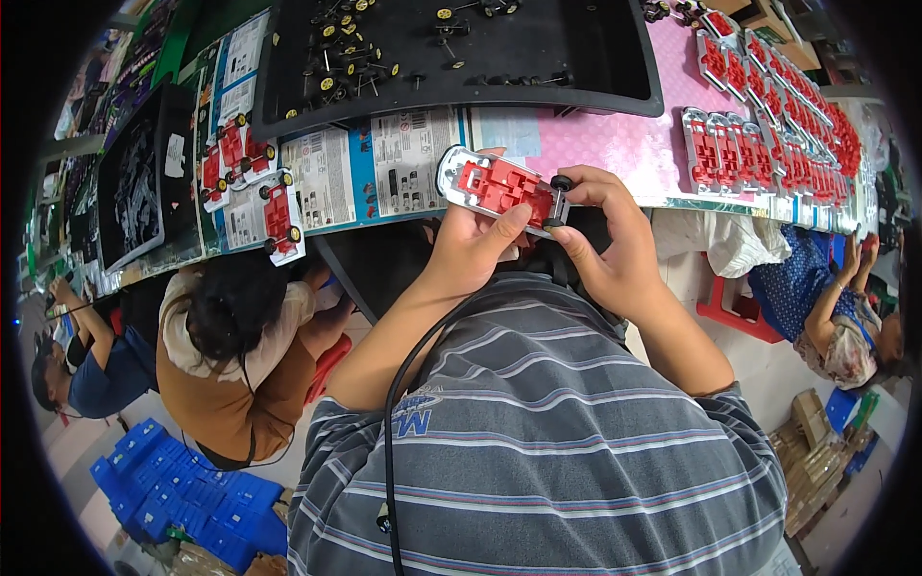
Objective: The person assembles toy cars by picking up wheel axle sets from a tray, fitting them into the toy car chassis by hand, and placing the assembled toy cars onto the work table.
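Note:
My left hand [469, 252] is closed round an upturned toy car [499, 189] with a red underside and a white-and-silver shell, its thumb pressed on the red part. At the car's right end sits a wheel axle [559, 202] with two black wheels. My right hand [615, 252] pinches this axle, with the thumb by the near wheel and the fingers by the far one. Beyond my hands, a black tray [461, 102] holds loose wheel axles [351, 60], several with yellow hubs.
Rows of upturned red-and-silver car bodies [725, 152] lie on the pink sheet [624, 158] at right. Upturned cars with wheels [280, 219] lie at left on printed sheets [327, 178]. One person [230, 317] sits at my left; others are farther off. Blue boxes [192, 490] stand on the floor.

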The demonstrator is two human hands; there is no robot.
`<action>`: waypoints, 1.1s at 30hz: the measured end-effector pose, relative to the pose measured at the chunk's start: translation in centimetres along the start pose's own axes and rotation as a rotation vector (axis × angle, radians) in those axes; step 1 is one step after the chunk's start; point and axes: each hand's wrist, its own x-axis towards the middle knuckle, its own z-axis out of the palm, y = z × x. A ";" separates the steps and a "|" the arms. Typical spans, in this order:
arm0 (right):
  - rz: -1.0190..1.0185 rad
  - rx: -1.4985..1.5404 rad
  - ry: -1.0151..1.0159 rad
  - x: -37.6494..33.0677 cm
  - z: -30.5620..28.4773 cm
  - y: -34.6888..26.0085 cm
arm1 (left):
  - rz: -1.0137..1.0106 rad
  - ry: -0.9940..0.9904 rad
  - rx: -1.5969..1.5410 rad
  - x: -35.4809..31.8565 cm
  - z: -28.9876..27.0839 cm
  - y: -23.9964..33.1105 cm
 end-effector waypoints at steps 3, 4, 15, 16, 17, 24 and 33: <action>-0.048 -0.038 -0.018 0.4 0.6 0.0 | 0.010 -0.022 0.006 -0.3 -0.3 -0.5; -0.069 -0.060 -0.023 0.5 0.8 0.0 | 0.026 -0.010 -0.007 -0.3 -0.2 -0.6; 0.013 -0.027 -0.084 0.9 0.2 -0.7 | 0.042 -0.008 -0.029 0.0 -0.5 -1.1; -0.022 -0.067 -0.083 0.9 0.2 -0.5 | 0.042 -0.008 -0.030 0.1 -0.4 -1.0; -0.058 -0.108 -0.082 0.8 0.1 -0.4 | 0.049 -0.009 -0.030 0.1 -0.3 -0.9; -0.217 -0.307 0.195 4.1 -4.0 0.6 | 0.023 -0.033 -0.045 -0.2 -1.3 -1.1; -0.151 -0.539 -0.147 17.5 -4.4 7.6 | 0.041 -0.030 -0.051 -0.1 -1.9 -1.6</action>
